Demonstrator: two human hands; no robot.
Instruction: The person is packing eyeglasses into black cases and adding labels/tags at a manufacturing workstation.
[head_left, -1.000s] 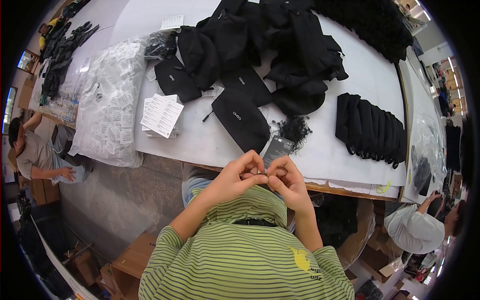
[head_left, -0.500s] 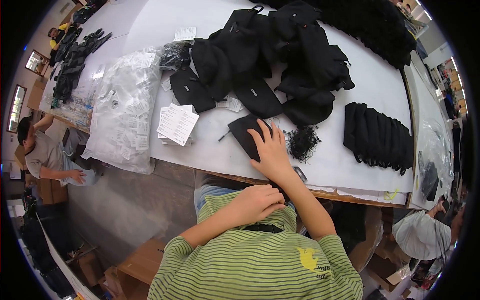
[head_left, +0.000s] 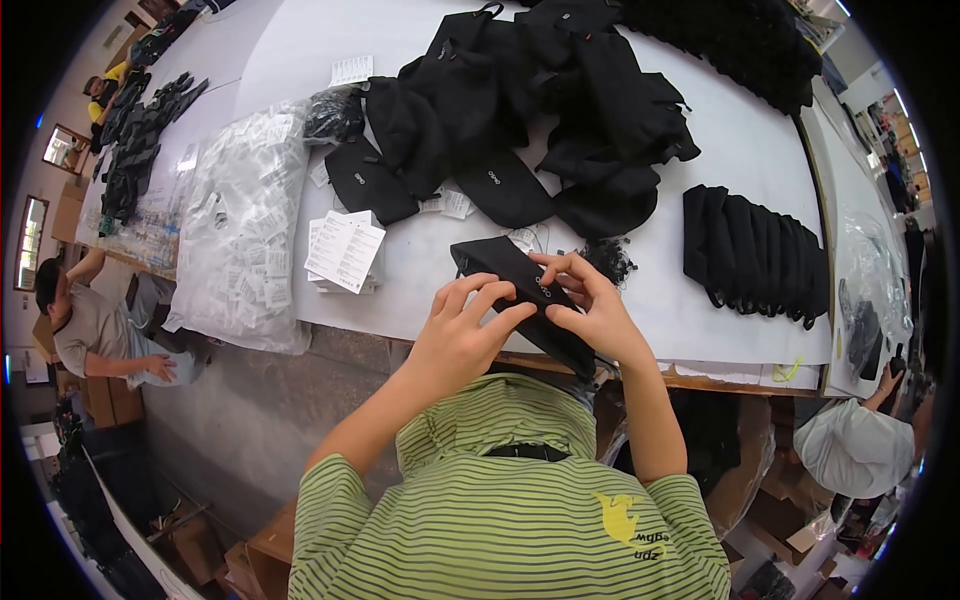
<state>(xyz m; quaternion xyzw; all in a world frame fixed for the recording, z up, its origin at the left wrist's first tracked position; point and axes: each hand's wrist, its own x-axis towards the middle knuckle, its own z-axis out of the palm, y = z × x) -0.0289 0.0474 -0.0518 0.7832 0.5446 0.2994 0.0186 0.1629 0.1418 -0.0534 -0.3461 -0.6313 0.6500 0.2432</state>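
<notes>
At the table's front edge, both my hands are on a flat black fabric pouch [head_left: 506,262] with a small light mark. My left hand [head_left: 455,335] grips its near left side, the fingertips bent over the fabric. My right hand [head_left: 605,315] pinches its right side with thumb and fingers. The pouch lies slanted, its lower end reaching over the table edge. Beyond it is a heap of similar black pouches [head_left: 505,190]. Close to my right fingers lies a bundle of thin black strings [head_left: 612,262]. A stack of printed white cards [head_left: 345,252] sits to the left.
A large clear plastic bag of white labels [head_left: 240,230] covers the table's left part, with a smaller bag of black bits [head_left: 335,115] beside it. A row of black pouches [head_left: 755,255] lies at right. One person [head_left: 110,320] is at left, another [head_left: 860,440] at right.
My left hand has come up from my lap onto the pouch. The pouch has been drawn nearer and turned, and my right hand has shifted to its right side.
</notes>
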